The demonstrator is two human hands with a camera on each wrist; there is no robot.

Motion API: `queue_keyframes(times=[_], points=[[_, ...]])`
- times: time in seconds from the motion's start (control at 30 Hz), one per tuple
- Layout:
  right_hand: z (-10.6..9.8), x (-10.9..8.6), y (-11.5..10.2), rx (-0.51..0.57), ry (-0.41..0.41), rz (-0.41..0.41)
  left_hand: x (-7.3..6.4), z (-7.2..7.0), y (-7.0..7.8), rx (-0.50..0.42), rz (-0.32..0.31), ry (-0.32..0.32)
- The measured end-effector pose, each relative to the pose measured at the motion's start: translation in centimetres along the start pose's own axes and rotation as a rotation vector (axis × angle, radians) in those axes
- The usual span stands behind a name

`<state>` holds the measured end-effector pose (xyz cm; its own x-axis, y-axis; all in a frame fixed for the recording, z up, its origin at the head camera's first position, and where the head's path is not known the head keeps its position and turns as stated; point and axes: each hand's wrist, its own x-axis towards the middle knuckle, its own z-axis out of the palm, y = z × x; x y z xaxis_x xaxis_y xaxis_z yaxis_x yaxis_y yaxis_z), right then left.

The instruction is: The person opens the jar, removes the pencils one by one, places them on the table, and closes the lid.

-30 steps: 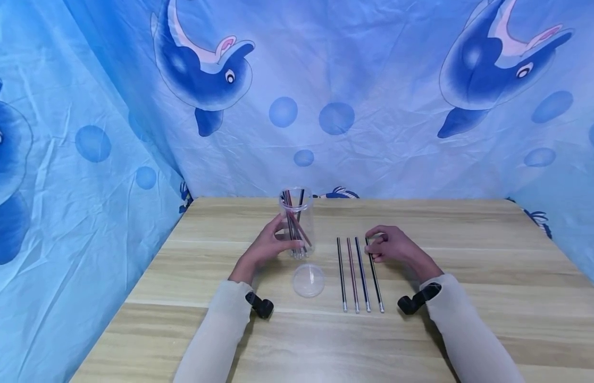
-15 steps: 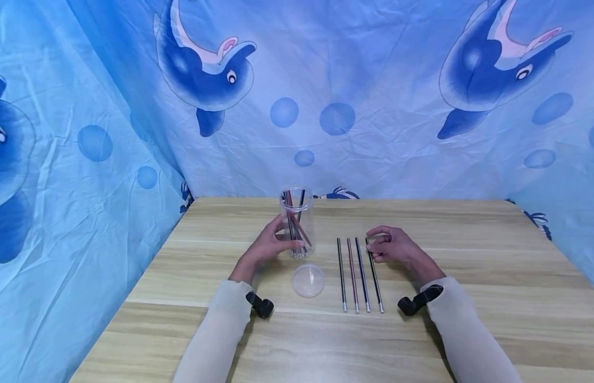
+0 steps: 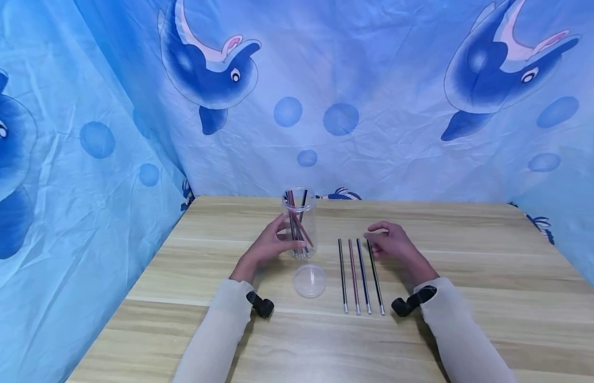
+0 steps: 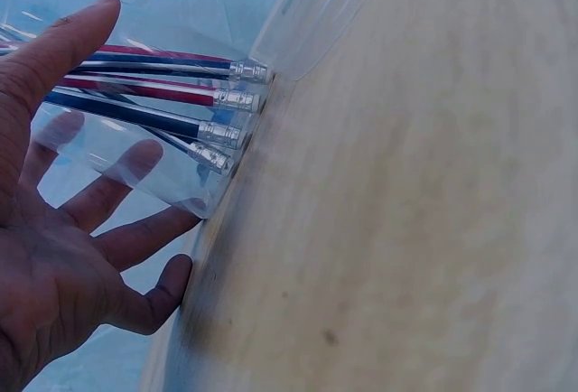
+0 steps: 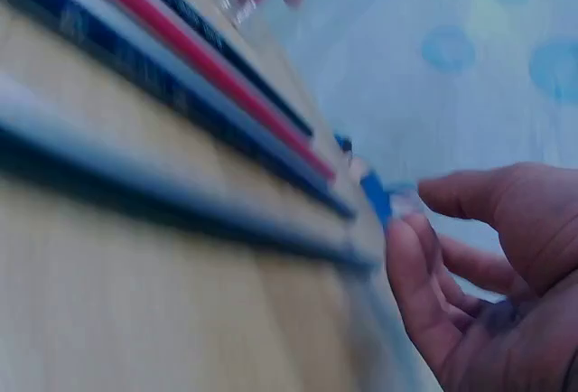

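Note:
My left hand [image 3: 268,246] holds a clear plastic jar [image 3: 312,223] upright, thumb in front and fingers around the far side. Several pencils [image 4: 153,89], red and dark striped, stand inside it with their eraser ends down, as the left wrist view shows. To the right, a row of pencils lies side by side: a dark pencil [image 3: 342,276], a red pencil [image 3: 353,276], a blue pencil [image 3: 364,276] and a black pencil [image 3: 376,282]. My right hand [image 3: 390,242] hovers by the black pencil's far end, thumb and forefinger apart, nothing held.
A round clear lid [image 3: 309,281] lies flat on the wooden table [image 3: 301,346] in front of the jar. Behind the table's back edge hangs a blue curtain [image 3: 373,159] with printed dolphins. Another curtain side closes in the left.
My right hand's fingers have come away from the black pencil's far end, and the thumb and forefinger have spread. The left hand stays on the jar. The pencils lie as before.

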<state>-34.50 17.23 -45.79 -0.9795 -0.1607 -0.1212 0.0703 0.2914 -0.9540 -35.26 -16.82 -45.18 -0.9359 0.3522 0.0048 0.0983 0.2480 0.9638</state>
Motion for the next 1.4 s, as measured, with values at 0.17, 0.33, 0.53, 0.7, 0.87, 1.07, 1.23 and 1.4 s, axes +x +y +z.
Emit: queue_keyframes(times=[0.17,0.33,0.53,0.7,0.87,1.07,1.23,1.4], points=[[2.8,-0.6,-4.0,-0.037,0.147,-0.126,-0.2,-0.1,0.0,0.002,0.017,0.007],[5.9,-2.0,-8.4,-0.035,0.238,-0.302,-0.3,-0.2,0.0,0.005,0.033,0.018],[9.7,-2.8,-11.5,-0.027,0.240,-0.456,-0.4,-0.2,-0.3,0.009,0.040,0.022],[12.0,-3.3,-12.8,-0.062,0.188,-0.439,-0.7,0.2,-0.4,0.002,0.037,-0.006],[13.3,-3.4,-13.8,-0.213,0.135,-0.349,-0.7,0.4,-0.4,0.018,0.046,-0.021],[13.9,-2.9,-14.9,-0.352,0.073,-0.299,-0.4,0.2,-0.2,0.063,0.038,-0.012],[14.0,-2.5,-15.8,-0.304,-0.008,-0.245,-0.2,0.0,-0.2,0.058,0.060,-0.026],[14.1,-2.3,-16.0,-0.290,-0.037,-0.230,-0.2,-0.3,-0.2,0.089,0.066,-0.019]])
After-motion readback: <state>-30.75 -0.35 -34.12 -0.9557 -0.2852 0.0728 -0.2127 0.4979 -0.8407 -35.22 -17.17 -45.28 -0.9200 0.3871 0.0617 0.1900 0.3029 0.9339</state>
